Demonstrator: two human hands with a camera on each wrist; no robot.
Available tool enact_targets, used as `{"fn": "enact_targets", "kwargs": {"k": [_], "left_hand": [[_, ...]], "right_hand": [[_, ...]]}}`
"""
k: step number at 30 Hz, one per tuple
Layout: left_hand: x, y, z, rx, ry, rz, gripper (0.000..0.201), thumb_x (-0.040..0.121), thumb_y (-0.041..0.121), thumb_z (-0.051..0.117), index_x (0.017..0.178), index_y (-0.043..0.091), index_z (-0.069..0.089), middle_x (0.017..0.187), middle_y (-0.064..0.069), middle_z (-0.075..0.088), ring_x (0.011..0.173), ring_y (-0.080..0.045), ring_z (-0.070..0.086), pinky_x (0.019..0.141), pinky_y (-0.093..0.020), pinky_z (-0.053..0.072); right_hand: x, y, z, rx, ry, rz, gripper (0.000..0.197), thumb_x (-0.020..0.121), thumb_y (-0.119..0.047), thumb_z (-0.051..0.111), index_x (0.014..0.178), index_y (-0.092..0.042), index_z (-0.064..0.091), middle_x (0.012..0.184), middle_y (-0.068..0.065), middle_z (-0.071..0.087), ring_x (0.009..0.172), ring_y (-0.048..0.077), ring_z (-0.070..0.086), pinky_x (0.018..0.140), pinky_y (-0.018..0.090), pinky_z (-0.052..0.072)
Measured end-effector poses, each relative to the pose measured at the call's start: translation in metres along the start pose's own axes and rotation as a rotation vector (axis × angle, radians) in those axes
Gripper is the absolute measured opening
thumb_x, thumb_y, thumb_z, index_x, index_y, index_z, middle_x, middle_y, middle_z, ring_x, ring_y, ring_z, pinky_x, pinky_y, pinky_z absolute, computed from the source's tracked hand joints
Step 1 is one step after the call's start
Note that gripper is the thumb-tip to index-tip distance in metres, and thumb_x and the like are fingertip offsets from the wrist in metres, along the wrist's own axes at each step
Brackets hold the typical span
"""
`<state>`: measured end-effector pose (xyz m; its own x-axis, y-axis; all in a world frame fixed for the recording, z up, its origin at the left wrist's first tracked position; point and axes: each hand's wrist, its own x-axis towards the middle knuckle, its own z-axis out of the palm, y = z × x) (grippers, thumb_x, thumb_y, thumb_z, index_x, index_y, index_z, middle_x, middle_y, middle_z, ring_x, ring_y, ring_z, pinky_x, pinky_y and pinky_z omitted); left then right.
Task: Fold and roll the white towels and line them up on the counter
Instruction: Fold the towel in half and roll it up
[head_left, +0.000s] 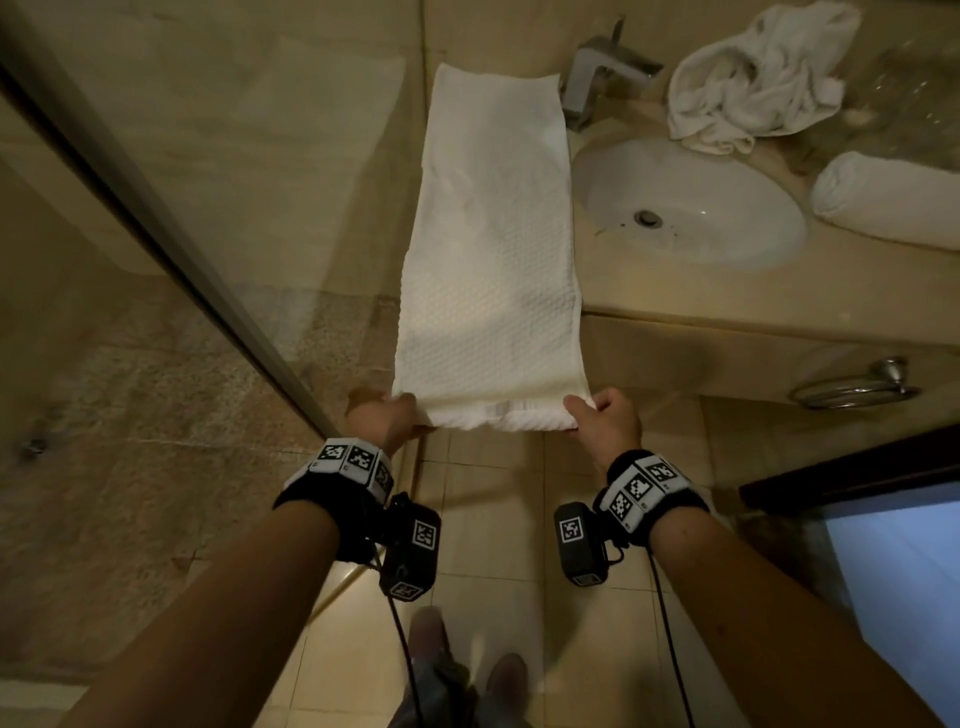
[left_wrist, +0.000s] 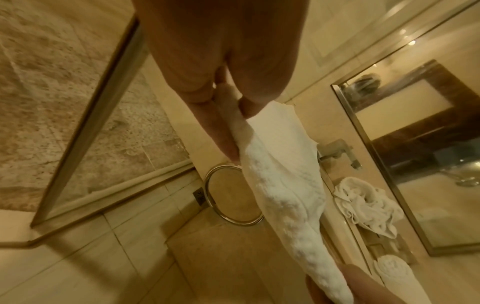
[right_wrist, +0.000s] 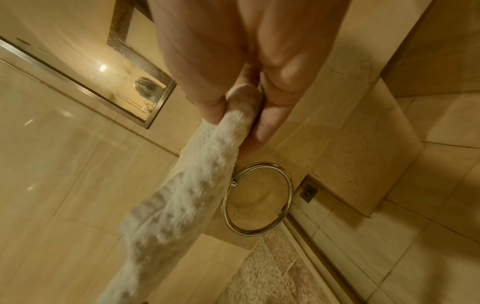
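Observation:
A long white towel (head_left: 491, 249), folded into a narrow strip, lies on the beige counter (head_left: 675, 291) left of the sink and hangs out past the counter's front edge. My left hand (head_left: 387, 418) pinches its near left corner, and my right hand (head_left: 605, 415) pinches its near right corner. The wrist views show the towel (left_wrist: 280, 185) (right_wrist: 182, 205) clamped between thumb and fingers of each hand (left_wrist: 231, 115) (right_wrist: 241, 115). A rolled white towel (head_left: 888, 200) lies on the counter right of the sink. A crumpled white towel (head_left: 753, 78) sits behind the sink.
A white oval sink (head_left: 691, 202) is set in the counter, with a metal faucet (head_left: 597, 78) behind it. A glass shower partition (head_left: 156, 218) stands on the left. A chrome towel ring (head_left: 852, 387) hangs below the counter's front. The tiled floor and my feet lie below.

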<state>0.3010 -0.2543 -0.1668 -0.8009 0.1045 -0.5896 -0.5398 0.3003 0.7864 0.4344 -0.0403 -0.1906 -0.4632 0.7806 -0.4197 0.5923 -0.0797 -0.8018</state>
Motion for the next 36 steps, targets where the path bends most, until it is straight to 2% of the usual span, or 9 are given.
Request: {"fn": "enact_targets", "kwargs": {"k": [3,5,8,14,21,25,27,31,36], "left_hand": [[0.003,0.012,0.009,-0.067,-0.051,-0.004,0.025,0.083,-0.014,0.053,0.086,0.010,0.048,0.115,-0.015,0.046,0.093,-0.033,0.054,0.056,-0.045,0.059],[0.005,0.018,0.009,-0.112,-0.112,-0.058,0.014,0.085,-0.007,0.059,0.086,0.006,0.061,0.119,-0.012,0.052,0.098,-0.028,0.056,0.073,-0.034,0.059],[0.012,0.028,0.008,-0.253,-0.149,-0.176,0.025,0.090,-0.003,0.051,0.114,-0.003,0.056,0.109,-0.011,0.058,0.098,-0.028,0.057,0.077,-0.036,0.059],[0.012,0.045,0.007,-0.313,-0.214,-0.227,0.043,0.080,-0.024,0.024,0.108,-0.008,0.052,0.117,-0.020,0.052,0.107,-0.036,0.053,0.076,-0.039,0.057],[0.033,0.039,0.008,-0.183,-0.173,-0.302,0.012,0.090,0.011,0.062,0.101,0.005,0.059,0.098,-0.011,0.063,0.084,-0.020,0.062,0.061,-0.027,0.059],[0.047,0.032,0.008,0.003,-0.119,-0.267,0.037,0.082,0.029,0.073,0.110,0.011,0.056,0.112,-0.007,0.061,0.103,-0.022,0.059,0.082,-0.036,0.054],[0.056,0.032,0.012,-0.086,-0.054,-0.233,0.035,0.079,0.020,0.076,0.106,0.007,0.059,0.112,-0.011,0.063,0.093,-0.023,0.064,0.069,-0.033,0.058],[0.061,0.039,0.018,-0.104,0.052,-0.117,0.054,0.071,0.008,0.080,0.115,0.007,0.049,0.108,-0.013,0.059,0.088,-0.027,0.064,0.050,-0.034,0.057],[0.056,0.052,0.024,0.014,0.016,0.096,0.022,0.079,0.002,0.072,0.076,0.015,0.054,0.109,-0.014,0.057,0.089,-0.028,0.060,0.055,-0.036,0.058]], "right_hand": [[-0.001,-0.010,0.001,0.064,-0.014,-0.039,0.024,0.081,-0.012,0.070,0.079,-0.026,0.051,0.099,0.003,0.062,0.094,0.026,0.062,0.085,0.044,0.055],[0.001,-0.012,0.000,0.080,-0.074,-0.063,0.018,0.085,-0.008,0.066,0.082,-0.026,0.064,0.103,0.004,0.065,0.095,0.023,0.063,0.083,0.039,0.055],[0.001,-0.024,-0.006,0.288,-0.181,0.081,0.019,0.093,-0.002,0.054,0.105,0.001,0.067,0.106,0.015,0.063,0.089,0.023,0.062,0.067,0.024,0.057],[0.010,-0.043,-0.017,0.497,-0.399,0.238,0.035,0.083,0.021,0.028,0.090,0.005,0.059,0.105,0.019,0.057,0.104,0.032,0.053,0.097,0.037,0.046],[0.027,-0.045,-0.022,0.263,-0.407,0.260,0.017,0.093,-0.017,0.062,0.104,-0.005,0.061,0.088,0.009,0.065,0.076,0.018,0.060,0.066,0.025,0.052],[0.040,-0.043,-0.019,0.254,-0.415,0.300,0.031,0.089,-0.023,0.067,0.113,-0.006,0.060,0.117,0.015,0.064,0.108,0.032,0.062,0.091,0.045,0.053],[0.045,-0.048,-0.013,0.317,-0.356,0.292,0.036,0.087,-0.013,0.068,0.117,0.005,0.058,0.121,0.021,0.061,0.109,0.037,0.061,0.093,0.050,0.052],[0.047,-0.060,-0.006,0.304,-0.257,0.197,0.018,0.084,-0.005,0.068,0.097,-0.004,0.056,0.107,0.014,0.060,0.095,0.031,0.062,0.069,0.041,0.060],[0.046,-0.067,-0.007,0.238,-0.366,0.097,0.014,0.088,0.004,0.052,0.093,-0.007,0.059,0.105,0.011,0.055,0.081,0.021,0.056,0.042,0.020,0.048]]}}
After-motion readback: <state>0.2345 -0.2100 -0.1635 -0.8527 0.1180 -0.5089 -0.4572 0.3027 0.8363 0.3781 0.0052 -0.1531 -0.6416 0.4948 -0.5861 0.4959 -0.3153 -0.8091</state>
